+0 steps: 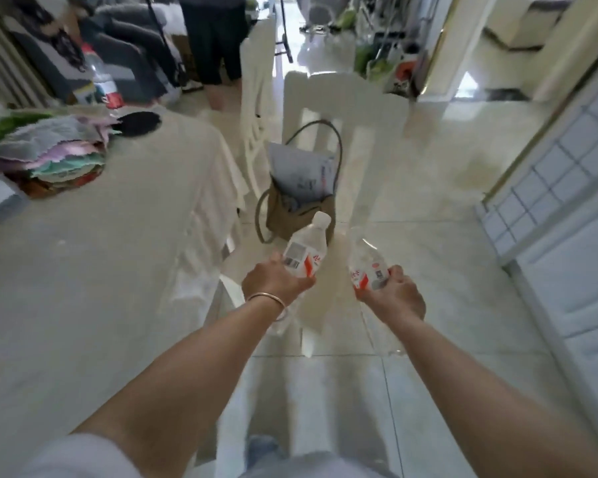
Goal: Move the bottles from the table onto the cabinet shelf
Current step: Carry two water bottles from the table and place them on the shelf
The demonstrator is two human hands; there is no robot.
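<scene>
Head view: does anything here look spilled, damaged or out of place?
Nothing looks spilled or broken. Each hand holds a capped water bottle tilted forward: left hand on one bottle, right hand on the other. A third bottle stands upright on the table. The picture is blurred, so small leaks would not show.

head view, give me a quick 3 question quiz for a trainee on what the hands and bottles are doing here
1. True or false: the left hand and right hand each hold a bottle.
2. Where does a third bottle stand? A) on the chair B) on the far end of the table C) on the floor
3. What lies on the chair ahead?

Key: 1 true; 2 B; 3 a brown bag with papers in it.
</scene>
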